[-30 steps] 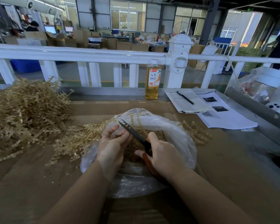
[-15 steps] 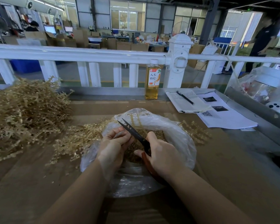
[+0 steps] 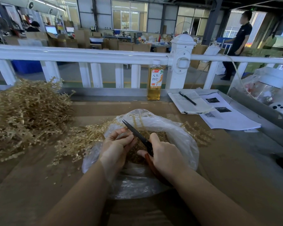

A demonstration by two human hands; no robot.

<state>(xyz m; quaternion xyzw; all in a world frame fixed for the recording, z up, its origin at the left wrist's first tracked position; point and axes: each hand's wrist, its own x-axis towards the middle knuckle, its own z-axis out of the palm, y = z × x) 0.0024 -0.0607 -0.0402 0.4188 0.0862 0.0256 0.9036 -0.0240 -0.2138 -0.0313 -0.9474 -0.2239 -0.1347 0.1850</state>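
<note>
Our right hand (image 3: 163, 154) grips the dark-bladed, red-handled scissors (image 3: 136, 132), which point away and left. Our left hand (image 3: 116, 145) pinches a thin golden twig (image 3: 122, 137), mostly hidden, right beside the blades.

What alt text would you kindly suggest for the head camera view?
A right hand holds scissors over an open plastic bag, the left hand curling its fingers at the blade. A heap of golden sprigs lies to the left; a bottle stands by the railing.

The single head-worn view looks forward and down, close over the table (image 3: 235, 160), railing (image 3: 82, 54) beyond.
</note>
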